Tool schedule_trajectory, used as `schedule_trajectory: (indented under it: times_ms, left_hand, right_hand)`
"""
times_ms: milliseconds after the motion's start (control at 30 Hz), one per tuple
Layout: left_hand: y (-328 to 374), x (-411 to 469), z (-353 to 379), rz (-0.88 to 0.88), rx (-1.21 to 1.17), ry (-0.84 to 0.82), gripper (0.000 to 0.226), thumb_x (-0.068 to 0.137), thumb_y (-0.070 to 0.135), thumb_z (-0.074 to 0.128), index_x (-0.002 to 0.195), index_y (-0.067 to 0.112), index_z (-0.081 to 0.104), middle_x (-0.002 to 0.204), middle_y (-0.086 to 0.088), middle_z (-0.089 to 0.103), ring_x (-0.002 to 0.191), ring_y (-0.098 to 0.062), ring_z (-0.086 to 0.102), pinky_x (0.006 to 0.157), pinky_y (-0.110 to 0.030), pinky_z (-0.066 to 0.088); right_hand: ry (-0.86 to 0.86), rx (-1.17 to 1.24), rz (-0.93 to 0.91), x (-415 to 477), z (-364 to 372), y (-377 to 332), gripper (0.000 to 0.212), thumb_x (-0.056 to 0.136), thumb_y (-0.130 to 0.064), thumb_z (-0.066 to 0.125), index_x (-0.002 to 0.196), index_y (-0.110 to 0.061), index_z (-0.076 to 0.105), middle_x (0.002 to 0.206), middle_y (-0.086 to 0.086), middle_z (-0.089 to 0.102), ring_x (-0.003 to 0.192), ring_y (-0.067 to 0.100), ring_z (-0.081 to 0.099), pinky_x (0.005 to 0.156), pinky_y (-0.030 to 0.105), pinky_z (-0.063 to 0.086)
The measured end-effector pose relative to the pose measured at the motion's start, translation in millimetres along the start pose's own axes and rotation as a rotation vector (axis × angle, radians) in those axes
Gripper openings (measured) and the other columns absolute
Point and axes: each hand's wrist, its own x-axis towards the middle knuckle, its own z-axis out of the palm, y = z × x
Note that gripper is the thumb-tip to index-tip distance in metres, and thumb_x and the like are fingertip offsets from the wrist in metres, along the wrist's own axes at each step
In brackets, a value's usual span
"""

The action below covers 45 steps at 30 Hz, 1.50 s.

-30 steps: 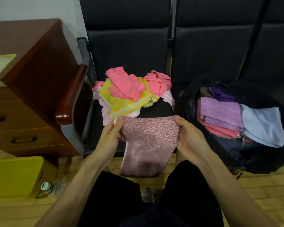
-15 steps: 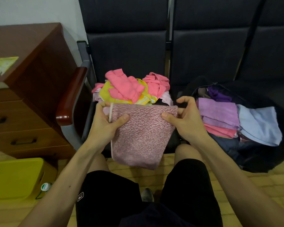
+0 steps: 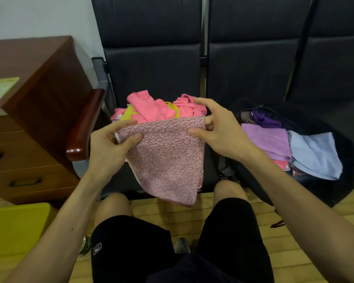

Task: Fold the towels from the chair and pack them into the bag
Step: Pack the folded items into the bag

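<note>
A mottled pink towel [image 3: 168, 158] hangs folded in front of the dark chair [image 3: 151, 74], its lower edge above my knees. My left hand [image 3: 108, 148] pinches its top left corner between thumb and fingers. My right hand [image 3: 217, 129] pinches the top right corner, index finger lifted. Behind the towel a heap of pink and yellow towels [image 3: 151, 109] lies on the chair seat. To the right an open black bag [image 3: 335, 193] holds folded towels: a lilac one [image 3: 268, 139], a pale blue one [image 3: 317, 154] and pink ones underneath.
A wooden drawer cabinet [image 3: 33, 127] stands at the left beside the chair's wooden armrest [image 3: 84, 127]. A yellow box [image 3: 16, 227] sits on the floor at the lower left. More dark chairs [image 3: 253, 68] line the wall behind the bag.
Both hands have lifted the mottled pink towel higher, from the seat edge to in front of the heap. The right hand's index finger has come off the cloth.
</note>
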Motion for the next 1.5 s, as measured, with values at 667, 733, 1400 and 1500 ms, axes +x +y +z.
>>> schedule_trajectory:
  times_ms: [667, 733, 1400, 1500]
  left_hand:
    - [-1, -9, 7, 0.135, 0.199, 0.047, 0.024, 0.067, 0.036, 0.084, 0.087, 0.027, 0.075, 0.089, 0.002, 0.062, 0.082, -0.005, 0.057, 0.076, -0.027, 0.052]
    - [3, -10, 8, 0.166, 0.242, 0.028, 0.023, 0.065, 0.04, 0.08, 0.084, 0.03, 0.072, 0.092, -0.004, 0.049, 0.085, 0.0, 0.047, 0.078, -0.013, 0.042]
    - [11, -3, 18, 0.012, -0.144, 0.055, 0.009, 0.091, 0.012, 0.069, 0.087, 0.015, 0.062, 0.08, 0.007, 0.062, 0.077, -0.011, 0.058, 0.07, -0.028, 0.052]
    - [-6, 7, 7, -0.148, -0.137, 0.144, 0.014, 0.089, 0.011, 0.071, 0.083, 0.021, 0.065, 0.077, 0.013, 0.066, 0.076, -0.003, 0.063, 0.071, -0.024, 0.053]
  right_hand:
    - [0.021, -0.304, -0.004, -10, -4, 34, 0.02, 0.091, -0.036, 0.066, 0.099, -0.019, 0.071, 0.097, -0.004, 0.059, 0.09, 0.012, 0.055, 0.078, 0.027, 0.045]
    - [0.016, -0.235, 0.007, -11, -6, 37, 0.014, 0.089, -0.032, 0.069, 0.098, -0.02, 0.07, 0.102, -0.004, 0.056, 0.091, 0.006, 0.053, 0.077, 0.016, 0.043]
    - [-0.472, 0.858, 0.541, -96, 89, 63, 0.031, 0.072, -0.02, 0.08, 0.102, -0.018, 0.074, 0.114, 0.008, 0.072, 0.109, 0.021, 0.067, 0.098, 0.035, 0.05]
    - [-0.45, 0.976, 0.515, -93, 80, 53, 0.033, 0.071, -0.022, 0.083, 0.103, -0.019, 0.077, 0.111, 0.005, 0.073, 0.107, 0.022, 0.068, 0.094, 0.034, 0.051]
